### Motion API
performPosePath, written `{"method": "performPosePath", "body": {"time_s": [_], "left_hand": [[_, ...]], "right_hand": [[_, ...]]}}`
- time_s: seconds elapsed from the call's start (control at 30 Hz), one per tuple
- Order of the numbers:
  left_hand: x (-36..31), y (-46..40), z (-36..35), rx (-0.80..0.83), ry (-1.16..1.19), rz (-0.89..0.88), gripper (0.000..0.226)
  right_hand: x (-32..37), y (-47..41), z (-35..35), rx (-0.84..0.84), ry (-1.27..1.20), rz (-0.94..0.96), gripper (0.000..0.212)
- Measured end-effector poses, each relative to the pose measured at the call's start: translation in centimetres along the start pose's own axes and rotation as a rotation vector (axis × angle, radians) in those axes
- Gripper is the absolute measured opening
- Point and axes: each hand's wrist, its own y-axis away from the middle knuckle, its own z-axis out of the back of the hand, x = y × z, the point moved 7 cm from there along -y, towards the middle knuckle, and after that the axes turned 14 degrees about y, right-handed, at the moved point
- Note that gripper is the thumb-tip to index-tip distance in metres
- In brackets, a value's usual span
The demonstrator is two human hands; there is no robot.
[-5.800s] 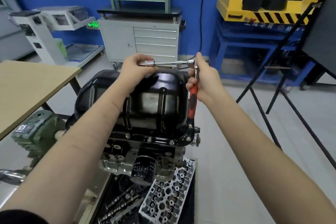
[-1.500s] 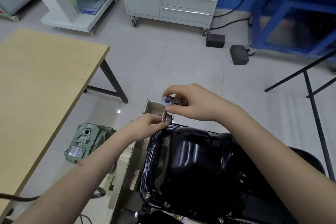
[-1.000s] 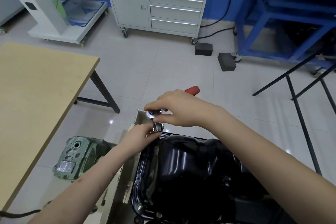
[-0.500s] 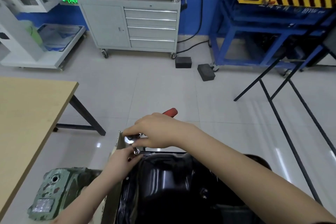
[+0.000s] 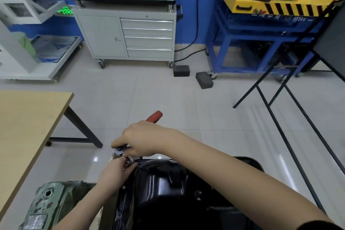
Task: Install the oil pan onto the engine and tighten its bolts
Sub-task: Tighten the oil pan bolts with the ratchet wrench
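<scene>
Oil pan: the shiny black oil pan (image 5: 168,190) sits at the bottom of the picture, right in front of the person.
Ratchet: the ratchet (image 5: 122,150) has a round silver head and a red handle that sticks up and away behind the right hand. It stands over the far left corner of the pan.
Right hand: the right hand (image 5: 139,139) is curled around the ratchet near its head and grips it tight.
Left hand: the left hand (image 5: 118,172) is just under the ratchet head, at the pan's edge. Its fingers pinch the silver socket (image 5: 129,160) below the head.
Bolt: too small and hidden to see.
Table: a wooden table (image 5: 24,127) is on the left.
Green part: a green metal part (image 5: 54,203) lies on the floor by the left arm.
Cabinet: a grey cabinet (image 5: 127,35) with drawers stands by the blue wall.
Blocks: two black blocks (image 5: 192,75) lie on the floor near a blue rack (image 5: 242,43).
</scene>
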Motion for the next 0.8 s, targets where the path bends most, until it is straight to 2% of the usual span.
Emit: {"method": "performPosePath", "body": {"time_s": [0.17, 0.27, 0.37, 0.47, 0.63, 0.73, 0.8], "left_hand": [[-0.5, 0.5, 0.0, -0.069, 0.041, -0.021, 0.035], [-0.7, 0.8, 0.6, -0.125, 0.101, -0.009, 0.029], [-1.2, 0.9, 0.7, -0.14, 0.11, -0.054, 0.016], [-0.9, 1.1, 0.6, -0.138, 0.038, -0.066, 0.022], [-0.7, 1.0, 0.6, -0.04, -0.006, -0.072, 0.017], [-0.7, 0.8, 0.6, -0.016, 0.001, -0.067, 0.03], [-0.7, 0.6, 0.5, -0.058, 0.022, -0.045, 0.015]], "right_hand": [[0.3, -0.2, 0.1, 0.015, 0.038, -0.004, 0.02], [-0.3, -0.3, 0.0, -0.023, 0.036, -0.15, 0.023], [-0.8, -0.2, -0.7, -0.002, -0.087, -0.318, 0.027], [0.4, -0.3, -0.7, 0.009, -0.088, -0.234, 0.009], [1.3, -1.0, 0.4, 0.028, 0.168, 0.02, 0.02], [1.1, -1.3, 0.6, 0.012, 0.16, -0.01, 0.016], [1.1, -1.2, 0.5, -0.018, 0.126, -0.076, 0.015]]}}
